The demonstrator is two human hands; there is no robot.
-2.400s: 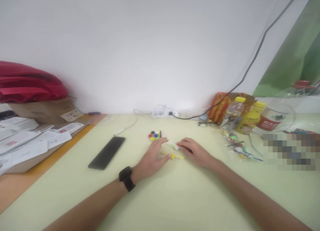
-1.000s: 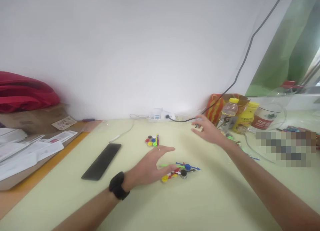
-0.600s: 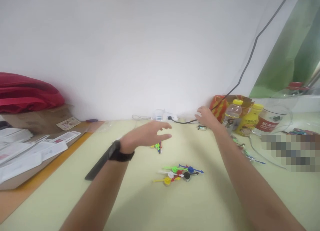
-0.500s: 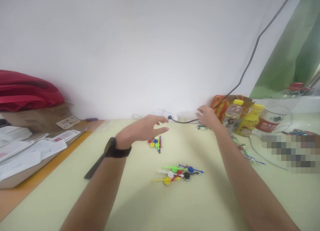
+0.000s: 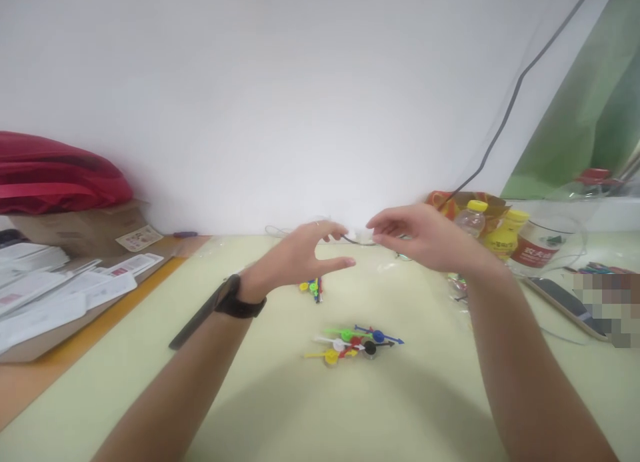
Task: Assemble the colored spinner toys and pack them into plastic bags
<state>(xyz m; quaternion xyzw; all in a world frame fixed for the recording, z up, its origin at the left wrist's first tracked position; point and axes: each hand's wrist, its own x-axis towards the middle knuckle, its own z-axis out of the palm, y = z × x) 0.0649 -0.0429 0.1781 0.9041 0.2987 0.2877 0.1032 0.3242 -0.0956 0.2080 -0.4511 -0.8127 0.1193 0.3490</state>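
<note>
My left hand (image 5: 307, 254), with a dark band on the wrist, hovers over the far part of the table, thumb and fingers apart and nothing between them. Facing it across a small gap is my right hand (image 5: 420, 239), its fingers loosely curved and the thumb apart. No object shows in it. Nearer to me lies a cluster of plastic arrow spinners (image 5: 350, 343) in green, blue, white, red, yellow and black. Below my left hand, a smaller group of coloured plastic pieces (image 5: 313, 289) is partly covered by it.
Bottles with yellow caps (image 5: 507, 234), a large clear jug (image 5: 537, 249) and a phone (image 5: 565, 305) are at the right. Along the left lie white papers (image 5: 65, 295), a cardboard box (image 5: 80, 229) with a red bag (image 5: 60, 172), and a long black object (image 5: 197, 315).
My right hand has come left, away from the bottles, towards my left hand. My left hand has shifted slightly right, its thumb stretched out. The spinners stay where they were.
</note>
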